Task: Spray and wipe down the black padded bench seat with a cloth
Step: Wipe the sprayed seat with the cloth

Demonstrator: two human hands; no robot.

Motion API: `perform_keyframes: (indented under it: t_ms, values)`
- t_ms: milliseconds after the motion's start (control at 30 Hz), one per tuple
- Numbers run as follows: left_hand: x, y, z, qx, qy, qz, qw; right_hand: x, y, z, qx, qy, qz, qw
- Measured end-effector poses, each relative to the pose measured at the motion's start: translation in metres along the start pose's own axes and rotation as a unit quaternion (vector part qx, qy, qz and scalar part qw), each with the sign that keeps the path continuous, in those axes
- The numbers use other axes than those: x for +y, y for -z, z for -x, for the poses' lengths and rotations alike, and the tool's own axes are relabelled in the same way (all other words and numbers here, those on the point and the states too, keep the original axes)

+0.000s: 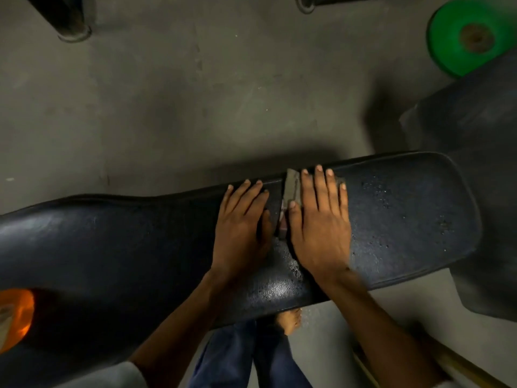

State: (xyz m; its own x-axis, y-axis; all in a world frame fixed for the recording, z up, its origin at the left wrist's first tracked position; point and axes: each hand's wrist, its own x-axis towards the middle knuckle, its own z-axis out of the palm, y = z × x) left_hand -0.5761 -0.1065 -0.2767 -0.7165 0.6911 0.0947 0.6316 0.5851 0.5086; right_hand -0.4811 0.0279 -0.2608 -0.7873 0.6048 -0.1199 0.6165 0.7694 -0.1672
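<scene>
dim light; glare on wet bench seat; blurred, warped edges

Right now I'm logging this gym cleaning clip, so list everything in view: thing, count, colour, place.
bench seat: one, black, padded, across the middle, wet droplets on its right part
cloth: one, grey, on the seat under the right hand
weight plate: one, green, top right
orange object: one, blurred, left edge
floor: grey, bare
post base: one, dark, top left
left hand: flat on seat
right hand: flat on cloth
foot: bare, below bench
</scene>
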Motion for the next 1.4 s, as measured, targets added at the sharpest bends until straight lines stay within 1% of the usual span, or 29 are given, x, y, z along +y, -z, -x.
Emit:
perform_keyframes:
  t_ms: [33,100,167,200,233,333,400,500,567,633,700,767,800,900,1000,1067,1167,1267,1333,1400]
  values:
    - [0.002,-0.002,-0.001,-0.009,-0.012,-0.002,1.0,0.0,0.001,0.007,-0.003,-0.007,0.007,1.0]
    - [0.005,-0.005,-0.003,-0.024,-0.024,-0.005,0.999,-0.001,0.001,0.009,-0.015,0.007,0.007,1.0]
    - [0.008,-0.006,-0.007,-0.031,-0.028,-0.005,0.999,0.006,0.003,-0.004,-0.014,0.033,-0.005,0.999]
    - [0.01,-0.006,-0.008,-0.032,-0.034,-0.003,0.999,0.013,0.004,-0.013,-0.009,0.031,-0.009,0.999]
    - [0.013,-0.008,-0.01,-0.034,-0.043,0.0,0.998,0.024,0.005,-0.021,0.002,0.016,-0.009,1.0]
    - [0.026,-0.016,-0.015,-0.052,-0.069,0.006,0.996,0.056,0.009,-0.024,0.024,-0.076,-0.017,0.997]
    - [0.037,-0.024,-0.018,-0.064,-0.068,0.005,0.996,0.062,0.01,-0.007,0.023,-0.099,-0.008,0.995]
    - [0.048,-0.031,-0.018,-0.064,-0.049,-0.003,0.997,0.056,0.006,0.003,0.012,-0.058,-0.002,0.998]
    - [0.056,-0.033,-0.022,-0.063,-0.045,-0.008,0.997,0.064,0.008,-0.013,0.015,-0.033,-0.013,0.999]
    - [0.064,-0.036,-0.029,-0.06,-0.051,-0.007,0.997,0.082,0.009,-0.035,0.028,-0.032,-0.018,0.999]
    - [0.073,-0.04,-0.037,-0.062,-0.053,0.0,0.997,0.107,0.013,-0.04,0.038,-0.071,-0.028,0.996]
    - [0.084,-0.045,-0.044,-0.075,-0.058,0.004,0.995,0.123,0.017,-0.027,0.047,-0.122,-0.033,0.991]
    - [0.089,-0.048,-0.047,-0.083,-0.06,0.004,0.995,0.125,0.017,-0.018,0.045,-0.135,-0.031,0.989]
    - [0.103,-0.062,-0.054,-0.096,-0.068,-0.003,0.993,0.124,0.017,-0.008,0.028,-0.106,-0.017,0.994]
    - [0.116,-0.073,-0.058,-0.095,-0.063,-0.018,0.993,0.137,0.019,-0.03,0.024,-0.038,-0.02,0.999]
    - [0.124,-0.077,-0.063,-0.079,-0.059,-0.018,0.995,0.159,0.021,-0.051,0.037,-0.03,-0.023,0.999]
    - [0.139,-0.084,-0.072,-0.073,-0.07,0.003,0.995,0.198,0.028,-0.057,0.054,-0.101,-0.025,0.993]
    - [0.155,-0.093,-0.079,-0.087,-0.086,0.01,0.992,0.211,0.033,-0.034,0.072,-0.171,-0.028,0.982]
    - [0.164,-0.099,-0.082,-0.099,-0.09,0.013,0.991,0.202,0.029,-0.02,0.06,-0.178,-0.01,0.982]
    - [0.17,-0.105,-0.082,-0.112,-0.091,0.008,0.989,0.195,0.026,-0.022,0.04,-0.151,-0.003,0.988]
